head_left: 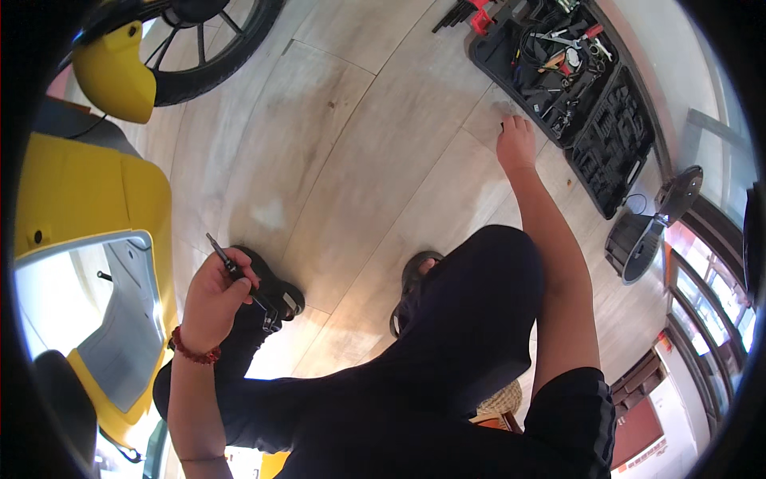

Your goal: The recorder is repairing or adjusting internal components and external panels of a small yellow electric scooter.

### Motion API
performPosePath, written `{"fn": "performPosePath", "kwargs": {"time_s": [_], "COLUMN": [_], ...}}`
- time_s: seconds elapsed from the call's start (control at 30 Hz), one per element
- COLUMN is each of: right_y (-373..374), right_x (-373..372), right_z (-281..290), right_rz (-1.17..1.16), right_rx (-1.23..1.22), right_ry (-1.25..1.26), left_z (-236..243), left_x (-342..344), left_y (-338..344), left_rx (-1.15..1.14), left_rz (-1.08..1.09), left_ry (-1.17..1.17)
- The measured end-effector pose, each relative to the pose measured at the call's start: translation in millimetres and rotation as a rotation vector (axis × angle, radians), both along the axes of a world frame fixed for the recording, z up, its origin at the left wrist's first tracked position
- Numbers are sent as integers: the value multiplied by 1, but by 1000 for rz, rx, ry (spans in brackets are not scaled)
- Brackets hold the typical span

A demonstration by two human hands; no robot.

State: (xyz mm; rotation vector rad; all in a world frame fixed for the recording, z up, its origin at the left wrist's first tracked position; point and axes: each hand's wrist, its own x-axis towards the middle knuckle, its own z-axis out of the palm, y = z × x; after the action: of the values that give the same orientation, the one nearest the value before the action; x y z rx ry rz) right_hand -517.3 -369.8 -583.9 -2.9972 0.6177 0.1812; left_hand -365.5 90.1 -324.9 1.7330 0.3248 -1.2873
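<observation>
My left hand (217, 294) is closed around a slim black-and-silver hand tool (226, 260). Its narrow metal tip points up and away, and a shiny metal end shows below my fingers, over my left shoe; its exact kind is not clear. Stretched far forward to the right, my right hand (517, 145) has its fingers curled on a small dark piece (503, 126), too small to name. That hand is just left of an open black tool case (517, 89). Jumbled in the case are wrenches (558, 38), a cable and other small tools.
At the left stands a yellow vehicle body panel (96, 188), with a yellow fender (112, 76) and a black spoked wheel (259, 36) beyond. Red-and-black tools (479, 20) lie beside the case. To the right are a dark fan-like object (643, 249) and a wall. Wood-look floor (351, 160) lies between.
</observation>
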Motion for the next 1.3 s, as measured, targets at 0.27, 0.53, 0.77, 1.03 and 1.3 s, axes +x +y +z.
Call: {"fn": "performPosePath", "kwargs": {"time_s": [0.27,0.53,0.77,1.03,1.3], "right_y": [12,-20,-34,-32,-7], "right_x": [-40,-30,-41,-51,-1], "right_z": [-14,3,-3,-17,-2], "right_rz": [-66,-328,-66,-268,-697], "right_rx": [91,720,426,458,1347], "right_ry": [-194,-189,-244,-77,-143], "left_z": [-18,-17,-27,-24,-21], "left_x": [1,5,4,2,2], "left_y": [-25,-23,-28,-30,-30], "left_rx": [61,109,137,96,86], "left_rz": [-115,-94,-125,-97,-88], "left_ry": [61,41,48,57,53]}}
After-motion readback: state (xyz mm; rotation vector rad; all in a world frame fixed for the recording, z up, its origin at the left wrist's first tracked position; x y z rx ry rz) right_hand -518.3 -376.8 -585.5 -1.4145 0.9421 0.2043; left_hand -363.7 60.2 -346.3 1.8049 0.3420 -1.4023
